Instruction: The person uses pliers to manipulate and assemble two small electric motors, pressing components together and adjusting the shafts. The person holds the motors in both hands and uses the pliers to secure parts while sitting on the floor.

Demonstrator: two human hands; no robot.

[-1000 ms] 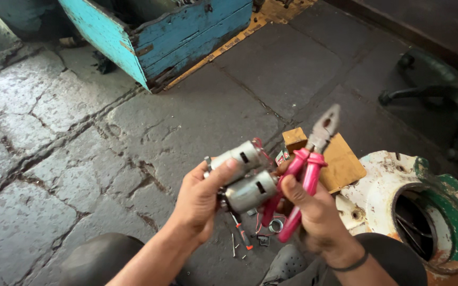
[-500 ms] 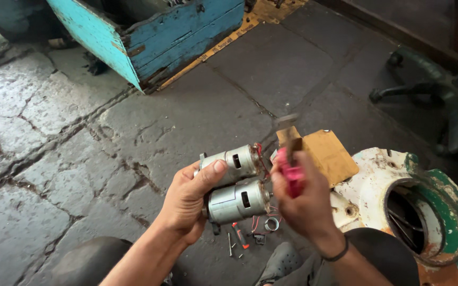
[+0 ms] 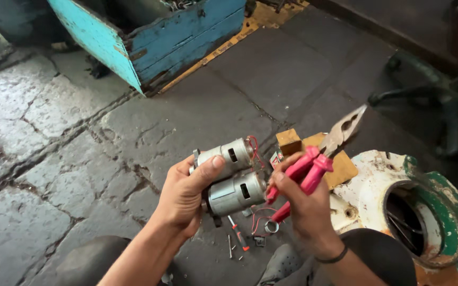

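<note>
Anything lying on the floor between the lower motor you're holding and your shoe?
Yes. In the head view, below the lower motor and left of the shoe, a small red-handled screwdriver, loose nails and a metal ring lie on the stone floor.

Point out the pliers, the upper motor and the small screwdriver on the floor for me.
pliers [image 3: 314, 168], head view, on the pink handles in the right hand.
upper motor [image 3: 229, 154], head view, on its metal casing.
small screwdriver [image 3: 238, 235], head view, on its shaft and red handle.

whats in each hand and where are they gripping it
Left hand grips two grey cylindrical motors around their bodies. Right hand holds pliers by the pink handles.
</note>
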